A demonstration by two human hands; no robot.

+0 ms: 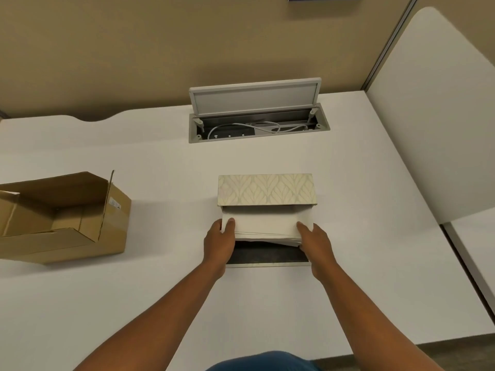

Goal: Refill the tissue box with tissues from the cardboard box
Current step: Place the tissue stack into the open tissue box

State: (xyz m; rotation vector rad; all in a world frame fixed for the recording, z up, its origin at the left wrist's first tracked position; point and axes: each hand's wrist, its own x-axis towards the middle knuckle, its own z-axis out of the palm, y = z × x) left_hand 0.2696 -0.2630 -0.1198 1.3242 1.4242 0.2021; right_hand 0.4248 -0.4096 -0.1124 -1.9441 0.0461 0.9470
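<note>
The tissue box [266, 189], cream with a leaf pattern, lies open in the middle of the white desk [160, 162], its dark base panel [267, 255] toward me. A stack of white tissues [265, 223] sits at the box's opening. My left hand [218, 243] grips the stack's left end and my right hand [314, 239] grips its right end, thumbs on top. The cardboard box [61, 215] lies open on its side at the left of the desk; its visible inside looks empty.
An open cable hatch [257, 116] with a raised grey lid and white cables sits in the desk behind the tissue box. A tan partition wall stands at the back. A white divider panel [434, 116] rises at the right.
</note>
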